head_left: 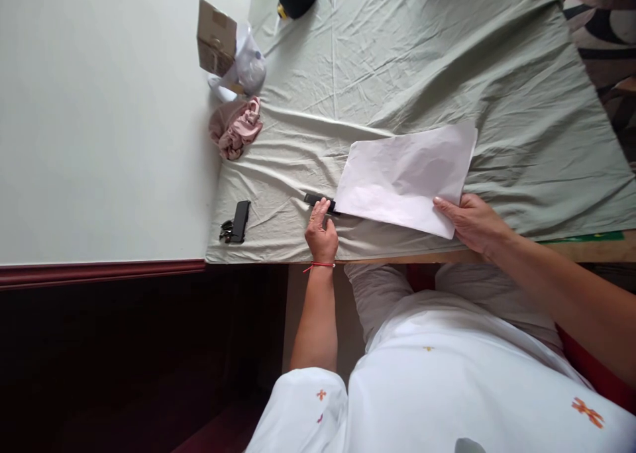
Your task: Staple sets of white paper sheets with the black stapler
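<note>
Paper (397,175) | right hand (474,222) pinches its right side | left hand (322,236), unclenched, at black device (312,199) by its left | I judge: aligning; next needs steadiness

Soft, diffuse light brightened the wall (109,108) and the paper (402,178), laid gentle shadows along the tablecloth's (303,125) folds, and left the space (124,347) below its near left corner almost black, with wide-angle stretching toward the view's borders.

Cloth-covered table (422,75), crumpled pink fabric (237,130), slim black object (312,199), black rectangular piece (241,222)
</note>
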`<state>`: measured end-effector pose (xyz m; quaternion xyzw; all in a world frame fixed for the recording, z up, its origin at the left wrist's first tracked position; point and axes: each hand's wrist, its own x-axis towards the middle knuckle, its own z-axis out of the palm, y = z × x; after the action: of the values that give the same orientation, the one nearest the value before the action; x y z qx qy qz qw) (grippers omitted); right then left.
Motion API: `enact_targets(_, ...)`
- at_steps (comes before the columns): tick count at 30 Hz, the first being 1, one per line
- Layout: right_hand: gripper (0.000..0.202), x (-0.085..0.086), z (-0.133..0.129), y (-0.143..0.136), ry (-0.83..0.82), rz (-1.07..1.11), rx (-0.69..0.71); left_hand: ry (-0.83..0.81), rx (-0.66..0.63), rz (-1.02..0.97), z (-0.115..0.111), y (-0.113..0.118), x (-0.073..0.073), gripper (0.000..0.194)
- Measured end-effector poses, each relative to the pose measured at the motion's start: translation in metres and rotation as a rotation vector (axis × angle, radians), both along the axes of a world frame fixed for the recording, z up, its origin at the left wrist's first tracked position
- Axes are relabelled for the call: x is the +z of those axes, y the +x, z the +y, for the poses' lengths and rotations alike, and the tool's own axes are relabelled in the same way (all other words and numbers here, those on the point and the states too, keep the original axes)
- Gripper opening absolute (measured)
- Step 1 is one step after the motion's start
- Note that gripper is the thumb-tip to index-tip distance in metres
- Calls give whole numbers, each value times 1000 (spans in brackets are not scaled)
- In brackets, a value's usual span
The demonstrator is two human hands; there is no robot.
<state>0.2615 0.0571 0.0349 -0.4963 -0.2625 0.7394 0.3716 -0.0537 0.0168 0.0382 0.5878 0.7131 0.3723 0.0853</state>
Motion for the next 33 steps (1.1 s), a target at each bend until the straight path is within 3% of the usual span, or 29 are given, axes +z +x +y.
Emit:
enact_targets(9,14,3,-1,0,-10,6,24,2,-17,48,-1,1,2,54)
enact_targets(17,21,-5,1,1,2,7,24,1,-36,112,-1,-5,-3,52)
enact_targets(25,25,-3,1,3,12,4,51,-39,-37,138,2,-8,-4,62)
enact_targets(33,22,6,-4,6,-10,47,45,-19,-98,-43,-11,-11,-11,56)
